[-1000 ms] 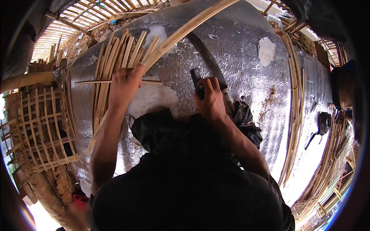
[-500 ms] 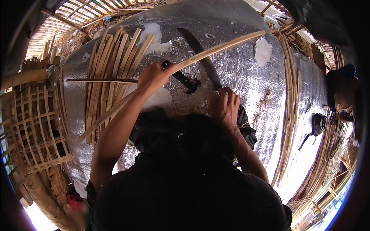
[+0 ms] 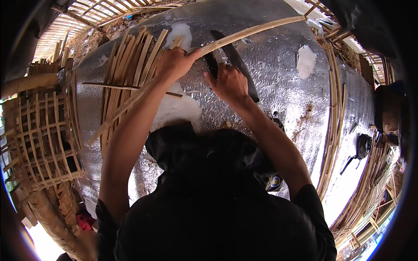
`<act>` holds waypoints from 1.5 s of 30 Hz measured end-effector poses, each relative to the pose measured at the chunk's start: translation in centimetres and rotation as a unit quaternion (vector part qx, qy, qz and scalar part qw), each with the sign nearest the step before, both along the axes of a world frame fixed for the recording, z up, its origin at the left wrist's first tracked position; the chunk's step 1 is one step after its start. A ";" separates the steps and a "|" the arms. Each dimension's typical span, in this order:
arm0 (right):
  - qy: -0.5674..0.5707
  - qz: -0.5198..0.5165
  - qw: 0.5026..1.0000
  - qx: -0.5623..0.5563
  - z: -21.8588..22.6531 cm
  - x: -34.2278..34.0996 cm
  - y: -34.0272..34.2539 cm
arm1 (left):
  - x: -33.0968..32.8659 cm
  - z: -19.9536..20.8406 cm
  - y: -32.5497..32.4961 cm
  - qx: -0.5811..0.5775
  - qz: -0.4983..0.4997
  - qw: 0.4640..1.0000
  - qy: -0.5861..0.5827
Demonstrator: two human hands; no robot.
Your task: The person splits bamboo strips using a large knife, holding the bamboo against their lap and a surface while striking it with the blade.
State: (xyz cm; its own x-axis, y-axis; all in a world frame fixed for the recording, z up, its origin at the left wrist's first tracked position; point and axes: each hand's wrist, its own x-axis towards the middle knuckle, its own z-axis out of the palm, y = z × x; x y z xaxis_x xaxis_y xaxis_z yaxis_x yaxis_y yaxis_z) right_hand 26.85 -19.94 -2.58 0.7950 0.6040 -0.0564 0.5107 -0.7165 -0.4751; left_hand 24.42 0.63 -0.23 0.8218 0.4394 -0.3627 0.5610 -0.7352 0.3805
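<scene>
My left hand (image 3: 177, 65) is closed around a long split bamboo strip (image 3: 252, 31), which slants from the lower left up to the far right. Curled over a hammer (image 3: 211, 63), my right hand (image 3: 231, 84) hides its head; part of the dark handle shows beyond the fingers. A machete (image 3: 237, 61) with a dark blade lies just right of that hand on the silver foil sheet (image 3: 274, 65). Left of my left hand is a fanned pile of bamboo strips (image 3: 126, 65). One thin dark strip (image 3: 113, 86) lies across the pile and passes under my left forearm.
More long bamboo strips (image 3: 334, 117) lie along the right side. Beyond them sits a small black bag (image 3: 362, 145). A woven bamboo lattice (image 3: 41, 135) stands at the left. White patches (image 3: 306, 61) mark the foil. Another person (image 3: 387, 108) is at the far right edge.
My right hand has moved from the machete's near end, up and left onto the hammer. The bamboo strip in my left hand has swung slightly farther away at its far end.
</scene>
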 end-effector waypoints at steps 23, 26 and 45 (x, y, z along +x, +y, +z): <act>0.328 -0.134 0.935 0.024 6.4 -9.3 -22.2 | 2.8 -4.9 1.0 -0.123 -0.078 0.989 -0.021; 0.409 -0.188 0.891 0.062 6.8 -10.1 -23.5 | 2.8 -4.5 1.0 -0.086 -0.136 0.987 0.020; -0.014 0.112 0.993 0.027 0.4 -8.5 -13.6 | 2.3 -5.5 1.2 -0.023 -0.151 0.987 -0.050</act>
State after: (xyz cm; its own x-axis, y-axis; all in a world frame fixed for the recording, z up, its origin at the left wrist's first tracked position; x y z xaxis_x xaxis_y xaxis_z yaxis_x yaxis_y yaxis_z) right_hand 18.35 -33.49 -2.15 0.6405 0.7679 0.0005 0.6683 -0.5571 -0.4930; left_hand 26.70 1.82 -5.69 0.9458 0.1535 -0.2863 0.2763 -0.8437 0.4603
